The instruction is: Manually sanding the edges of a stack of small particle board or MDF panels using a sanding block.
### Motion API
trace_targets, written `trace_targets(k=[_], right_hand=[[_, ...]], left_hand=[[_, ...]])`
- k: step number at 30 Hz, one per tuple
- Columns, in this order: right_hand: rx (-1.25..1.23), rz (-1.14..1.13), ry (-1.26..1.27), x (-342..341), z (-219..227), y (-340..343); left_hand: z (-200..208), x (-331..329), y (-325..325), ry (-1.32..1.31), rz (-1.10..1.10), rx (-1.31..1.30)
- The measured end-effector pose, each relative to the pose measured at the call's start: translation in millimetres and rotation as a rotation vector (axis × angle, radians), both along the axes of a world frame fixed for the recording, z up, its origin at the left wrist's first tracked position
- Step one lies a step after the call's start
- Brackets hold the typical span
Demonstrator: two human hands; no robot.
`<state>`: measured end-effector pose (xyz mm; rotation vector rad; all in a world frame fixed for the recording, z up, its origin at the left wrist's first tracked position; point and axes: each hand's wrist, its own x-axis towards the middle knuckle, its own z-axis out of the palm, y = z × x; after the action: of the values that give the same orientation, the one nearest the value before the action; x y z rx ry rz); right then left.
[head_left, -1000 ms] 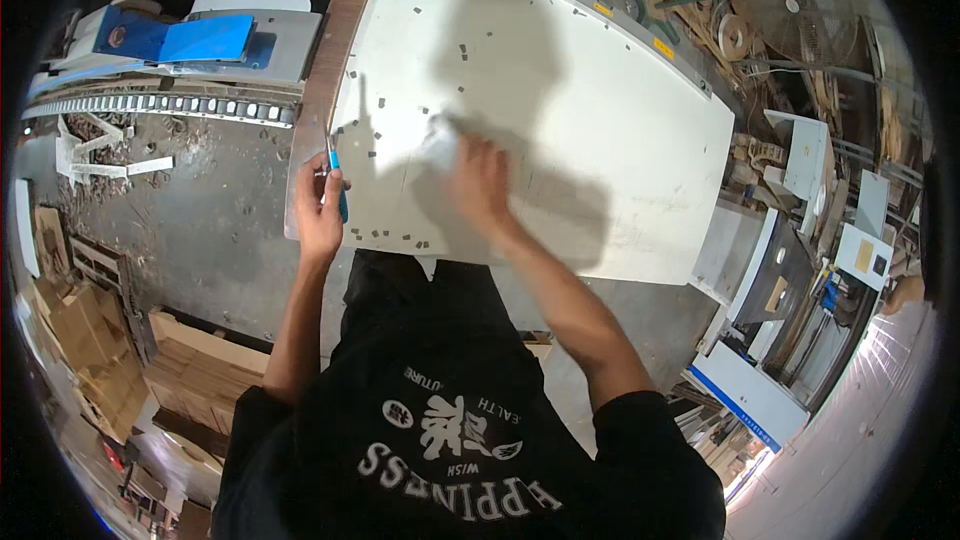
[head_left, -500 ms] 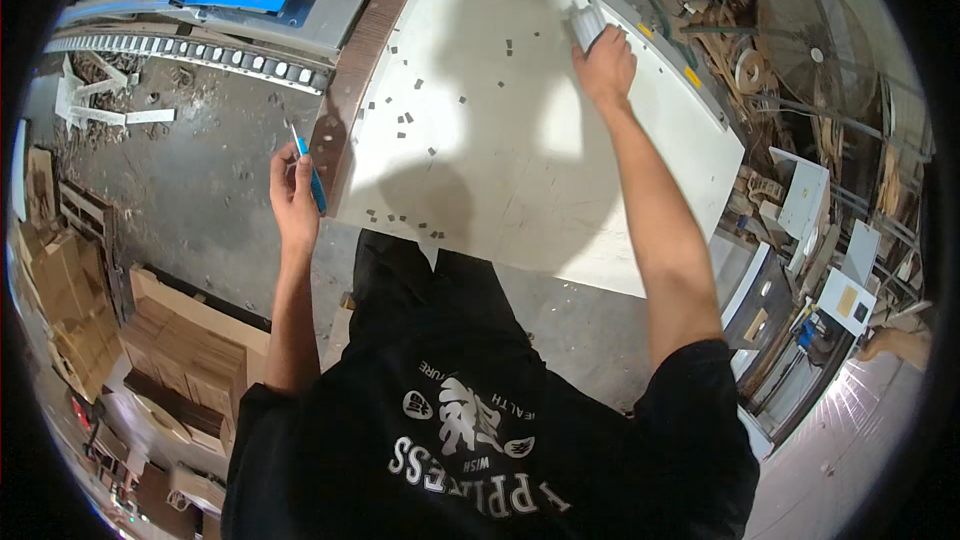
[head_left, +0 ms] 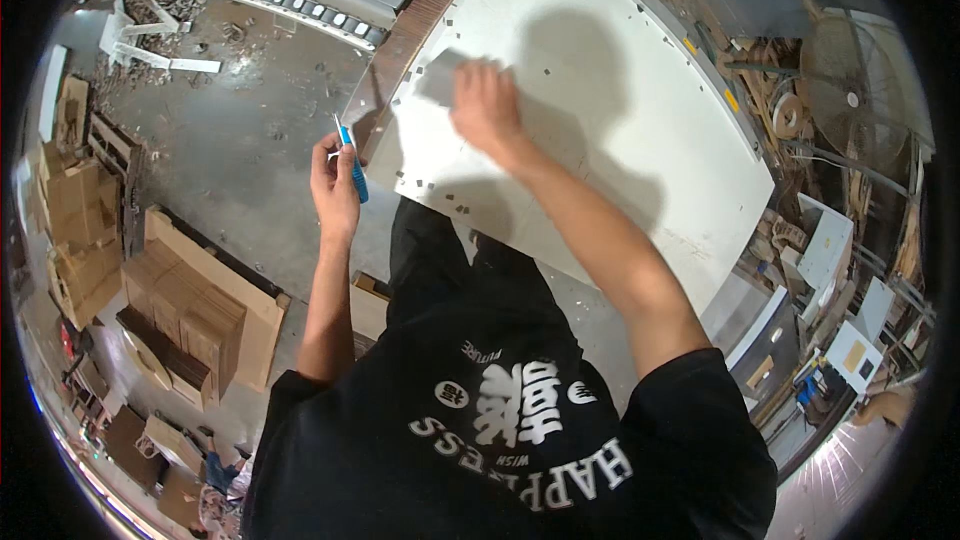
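Observation:
My left hand point(head_left: 336, 185) is closed around a slim blue utility knife point(head_left: 354, 168), its thin pale tip pointing up, beside the left edge of a large white panel point(head_left: 640, 160). Over the panel's left part, my right hand point(head_left: 486, 105) grips a flat grey piece point(head_left: 440, 78), pressed close to the surface. Motion blurs this piece, and I cannot tell what it is made of. Small dark square chips point(head_left: 457, 205) lie scattered on the panel, several of them along its near left edge. Shadows of my head and arm fall across the white surface.
A brown wood-grain strip point(head_left: 425, 15) runs along the panel's left side. Beyond it stands a machine with a roller track point(head_left: 250, 0). Cardboard boxes point(head_left: 190, 310) are stacked at the lower left, where another person point(head_left: 222, 485) partly shows. Scrap and a fan point(head_left: 850, 100) crowd the right.
My right hand has swept the grey piece from the panel's far right to its left part. Many chips there have shifted or gone. My left hand still holds the knife; the view has shifted.

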<state>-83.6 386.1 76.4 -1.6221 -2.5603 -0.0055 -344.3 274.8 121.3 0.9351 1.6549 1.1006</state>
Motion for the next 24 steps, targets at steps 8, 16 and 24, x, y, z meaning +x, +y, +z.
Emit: trace_targets(k=[8,16,24], right_hand=[[-0.306,0.269,0.206,-77.1,20.7,-196.4],[-0.275,0.049,0.440,-6.5,35.1,-216.4],[-0.047,-0.215,0.239,93.0,33.4,-117.2]], left_hand=[[41.2,39.4,-99.5,0.034,0.175,0.084],[68.0,77.1,-216.1,0.217,0.304,0.089],[75.0,130.2,-297.5,0.234,0.328,0.037]])
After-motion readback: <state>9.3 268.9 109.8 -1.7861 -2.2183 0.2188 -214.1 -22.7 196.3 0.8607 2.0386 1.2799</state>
